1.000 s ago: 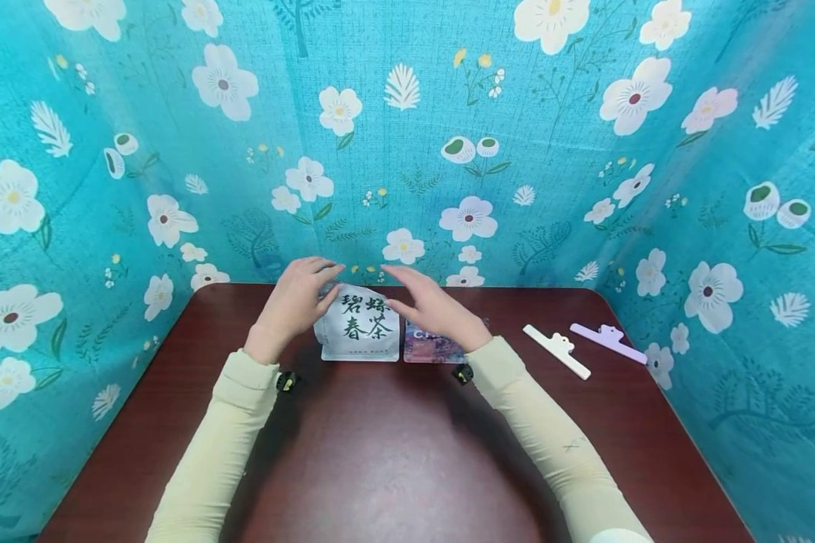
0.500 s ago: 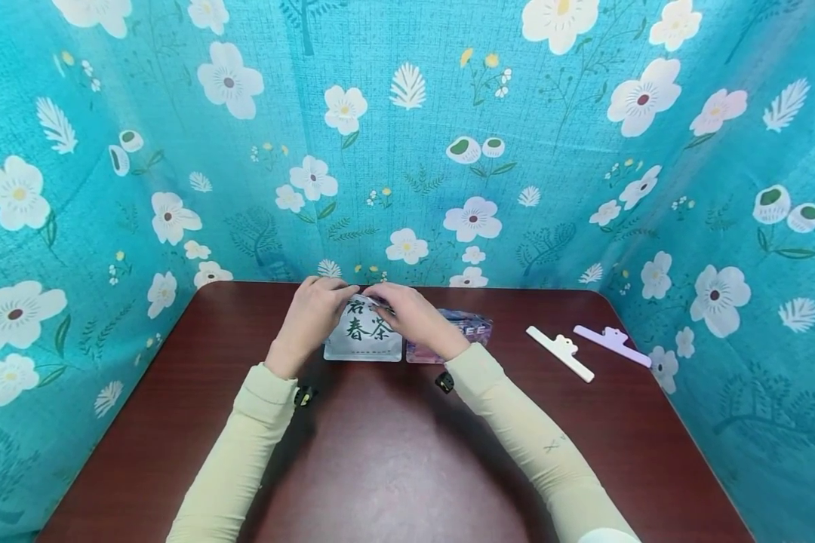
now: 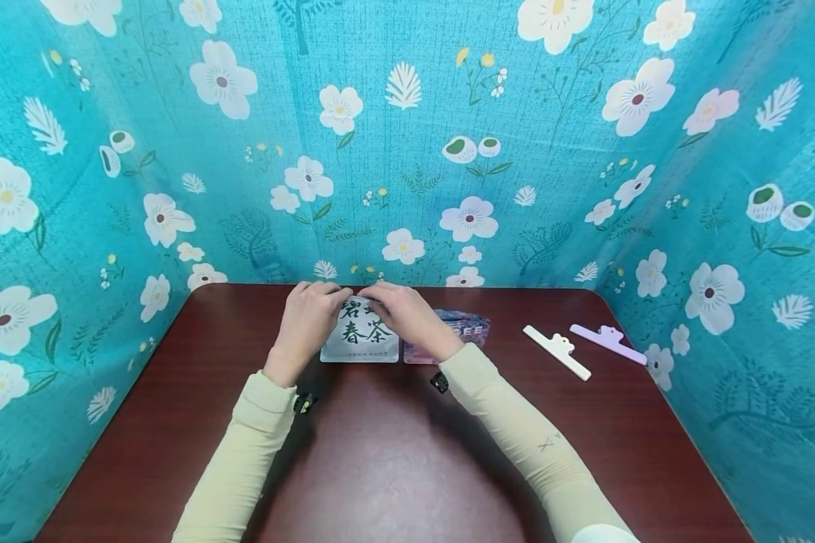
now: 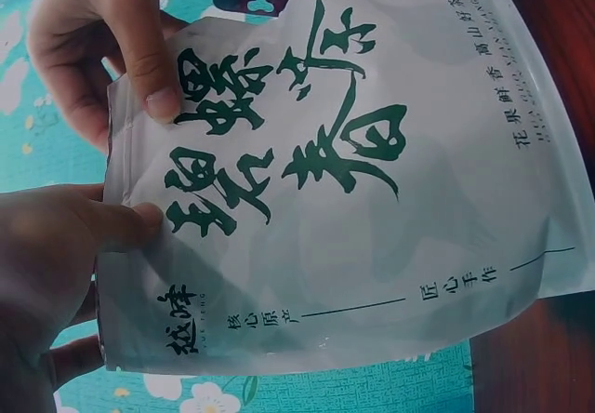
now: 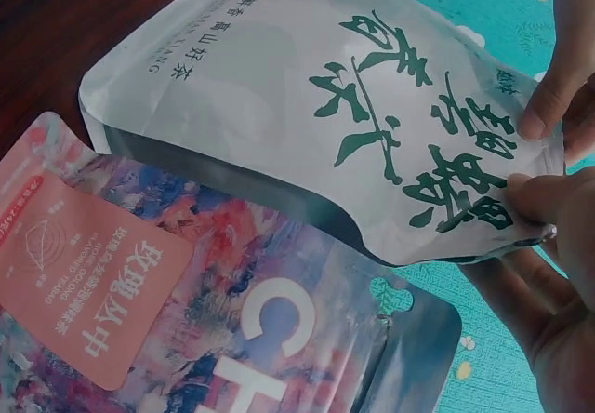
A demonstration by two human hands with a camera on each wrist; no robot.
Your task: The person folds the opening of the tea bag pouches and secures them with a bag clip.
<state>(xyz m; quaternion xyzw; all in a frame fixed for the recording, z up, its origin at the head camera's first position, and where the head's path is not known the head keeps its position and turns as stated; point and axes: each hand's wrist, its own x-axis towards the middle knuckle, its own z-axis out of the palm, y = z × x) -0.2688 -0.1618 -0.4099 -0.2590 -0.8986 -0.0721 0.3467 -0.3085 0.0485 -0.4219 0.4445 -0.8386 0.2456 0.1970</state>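
Note:
A white tea bag (image 3: 361, 343) with large green characters stands upright near the back of the table. My left hand (image 3: 309, 320) pinches its top edge, thumb on the printed front and fingers behind, as the left wrist view shows. Close beside it, my right hand (image 3: 410, 318) pinches the same top edge in the same way. The right wrist view shows both thumbs (image 5: 528, 190) on the front, near the top seam. A colourful pouch (image 5: 209, 264) with a pink label stands just right of the tea bag, partly behind my right hand in the head view.
A white clip (image 3: 557, 351) and a purple clip (image 3: 610, 345), both long-barred, lie apart on the right of the dark red table (image 3: 394, 452). A blue flowered curtain (image 3: 407, 173) hangs behind the table and along both sides.
Both hands have come inward onto the top of the white tea bag and now pinch its edge. They were held open and apart around it one second ago. The clips have not moved.

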